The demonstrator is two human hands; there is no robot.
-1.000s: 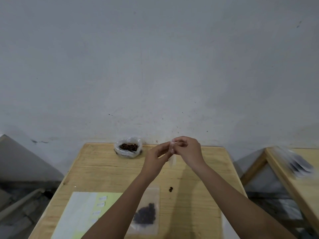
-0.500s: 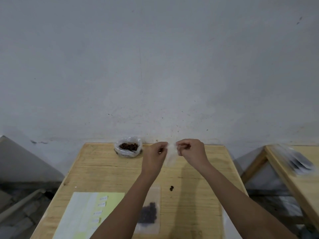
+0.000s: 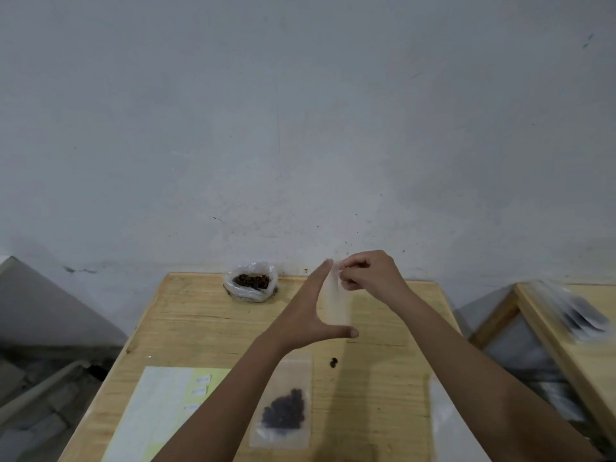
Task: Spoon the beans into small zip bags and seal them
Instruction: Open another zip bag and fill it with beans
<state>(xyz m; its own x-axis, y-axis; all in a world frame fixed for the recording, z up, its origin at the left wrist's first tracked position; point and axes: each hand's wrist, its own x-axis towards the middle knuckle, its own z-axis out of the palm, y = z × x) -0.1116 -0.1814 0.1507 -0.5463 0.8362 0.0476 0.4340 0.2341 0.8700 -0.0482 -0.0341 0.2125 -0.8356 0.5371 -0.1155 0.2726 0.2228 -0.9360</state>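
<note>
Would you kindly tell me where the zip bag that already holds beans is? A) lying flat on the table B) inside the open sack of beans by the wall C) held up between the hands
A: the filled zip bag lies flat on the table near its front edge; the held-up bag looks empty.

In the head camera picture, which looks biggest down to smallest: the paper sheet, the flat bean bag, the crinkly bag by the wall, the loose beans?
1. paper sheet
2. flat bean bag
3. crinkly bag, but it sits farther back, so unsure
4. loose beans
</note>
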